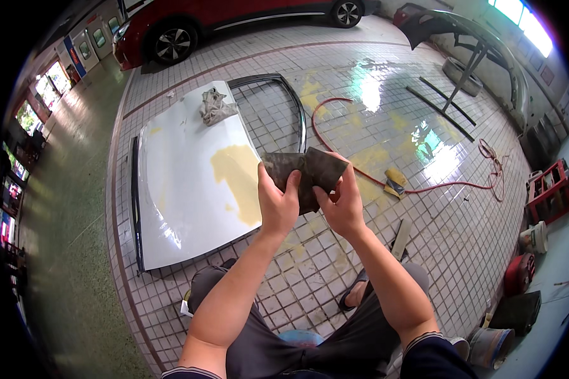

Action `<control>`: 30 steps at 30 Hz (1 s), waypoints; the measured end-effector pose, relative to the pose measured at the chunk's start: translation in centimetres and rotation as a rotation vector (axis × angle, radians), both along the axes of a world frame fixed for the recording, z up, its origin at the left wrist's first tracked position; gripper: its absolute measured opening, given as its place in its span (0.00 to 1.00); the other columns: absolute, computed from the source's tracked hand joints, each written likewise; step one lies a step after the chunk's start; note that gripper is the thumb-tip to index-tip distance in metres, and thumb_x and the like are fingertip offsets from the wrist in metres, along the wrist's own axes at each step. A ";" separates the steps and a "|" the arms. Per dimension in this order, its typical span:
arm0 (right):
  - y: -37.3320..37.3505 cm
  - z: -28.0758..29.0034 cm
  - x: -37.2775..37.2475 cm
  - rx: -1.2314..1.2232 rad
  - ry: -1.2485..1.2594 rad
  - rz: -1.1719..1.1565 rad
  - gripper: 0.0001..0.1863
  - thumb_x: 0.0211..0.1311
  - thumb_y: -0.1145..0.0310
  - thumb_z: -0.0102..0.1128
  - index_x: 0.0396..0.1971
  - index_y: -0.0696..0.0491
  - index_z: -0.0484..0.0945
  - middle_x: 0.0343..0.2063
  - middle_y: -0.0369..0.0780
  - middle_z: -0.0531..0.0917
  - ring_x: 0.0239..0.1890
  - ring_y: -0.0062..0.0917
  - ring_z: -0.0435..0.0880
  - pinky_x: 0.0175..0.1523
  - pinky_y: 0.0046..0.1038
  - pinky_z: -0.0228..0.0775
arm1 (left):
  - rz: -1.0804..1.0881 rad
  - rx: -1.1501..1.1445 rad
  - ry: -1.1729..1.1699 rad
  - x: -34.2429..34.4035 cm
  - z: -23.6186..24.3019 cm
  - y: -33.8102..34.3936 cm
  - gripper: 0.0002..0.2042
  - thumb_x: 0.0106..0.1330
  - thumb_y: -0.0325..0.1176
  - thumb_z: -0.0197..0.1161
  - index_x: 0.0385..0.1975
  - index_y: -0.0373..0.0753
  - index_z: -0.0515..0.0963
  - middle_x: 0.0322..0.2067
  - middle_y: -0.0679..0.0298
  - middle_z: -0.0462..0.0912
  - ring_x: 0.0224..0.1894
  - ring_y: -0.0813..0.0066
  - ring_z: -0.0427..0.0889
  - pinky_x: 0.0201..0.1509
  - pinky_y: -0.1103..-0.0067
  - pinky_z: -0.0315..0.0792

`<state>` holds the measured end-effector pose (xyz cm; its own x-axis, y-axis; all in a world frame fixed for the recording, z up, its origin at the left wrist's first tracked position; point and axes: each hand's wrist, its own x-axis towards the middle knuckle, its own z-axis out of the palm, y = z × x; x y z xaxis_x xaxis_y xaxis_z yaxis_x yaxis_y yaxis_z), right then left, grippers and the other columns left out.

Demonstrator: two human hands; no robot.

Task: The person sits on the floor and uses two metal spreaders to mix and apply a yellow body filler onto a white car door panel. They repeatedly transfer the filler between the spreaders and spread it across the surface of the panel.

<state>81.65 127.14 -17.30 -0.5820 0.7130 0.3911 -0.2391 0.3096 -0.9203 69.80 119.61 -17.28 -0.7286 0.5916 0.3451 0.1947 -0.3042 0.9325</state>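
Between my two hands, in front of my knees, is a dark grey-brown piece of sandpaper (325, 167), creased into flaps at the middle. My left hand (278, 201) pinches its left part, thumb on top. My right hand (346, 205) grips the right part the same way, fingers mostly hidden behind. Just beyond and to the left lies a white car door (183, 189) on the tiled floor, with a patch of yellow filler (239, 183) on its surface. A crumpled grey plastic bag or rag (216, 107) rests on the door near its window frame (295, 104).
A red hose (449, 186) curves over the wet tiles on the right, beside a yellow-and-dark item (395, 181). A long flat block (401, 239) lies by my right foot. Beyond are a red car (234, 16) and a bumper on a stand (464, 79). Buckets (534, 239) line the right wall.
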 end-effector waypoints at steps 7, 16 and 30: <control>0.1 -0.3 0.5 0.175 -0.301 0.034 0.24 0.60 0.76 0.65 0.56 0.55 0.69 0.37 0.48 0.87 0.39 0.42 0.88 0.42 0.35 0.78 | -0.014 0.038 0.037 -0.1 0.2 -0.1 0.15 0.70 0.31 0.65 0.48 0.30 0.70 0.40 0.57 0.82 0.41 0.70 0.82 0.48 0.75 0.77; 0.6 -1.3 1.0 0.073 -0.305 0.254 0.23 0.56 0.73 0.70 0.51 0.58 0.71 0.35 0.48 0.86 0.37 0.35 0.86 0.45 0.33 0.76 | 0.063 0.053 0.049 -0.6 -0.1 0.3 0.16 0.70 0.33 0.66 0.48 0.30 0.70 0.40 0.57 0.82 0.41 0.70 0.81 0.48 0.75 0.75; 4.3 -1.2 2.0 0.469 -0.538 -0.416 0.24 0.64 0.77 0.54 0.61 0.51 0.78 0.41 0.45 0.79 0.40 0.42 0.81 0.47 0.37 0.74 | -0.321 0.144 -0.251 -0.6 1.2 0.4 0.18 0.73 0.25 0.56 0.62 0.34 0.70 0.50 0.64 0.80 0.48 0.82 0.76 0.54 0.82 0.72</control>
<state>83.62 131.47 -18.45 -0.4988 0.7437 0.4451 0.4161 0.6560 -0.6298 69.22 120.04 -16.12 -0.5871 0.7609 0.2763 -0.1583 -0.4426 0.8826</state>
